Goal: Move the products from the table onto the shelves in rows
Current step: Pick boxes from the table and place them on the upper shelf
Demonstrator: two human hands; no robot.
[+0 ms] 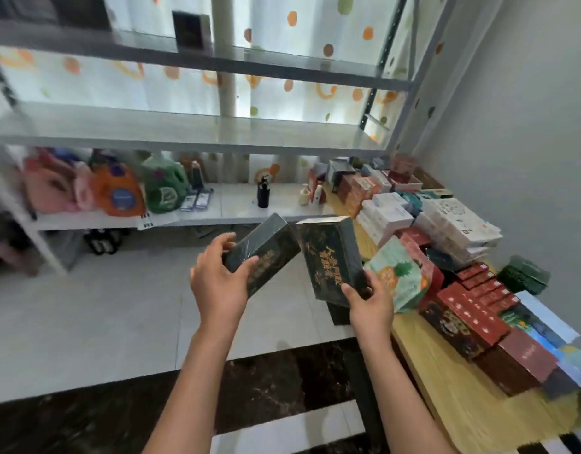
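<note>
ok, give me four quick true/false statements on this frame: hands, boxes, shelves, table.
1. Each hand holds a dark box. True: the left hand holds one dark box, the right hand another.
2. The two boxes are already on a shelf. False: both are held in the air in front of the shelves.
3. The middle shelf is packed with products. False: its visible part is bare.
4. Many products remain on the wooden table. True.

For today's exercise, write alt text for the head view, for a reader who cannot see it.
Two hands each hold a dark green box, left hand on one box, right hand on another, before empty metal shelves; a table of packaged products stands right.
</note>
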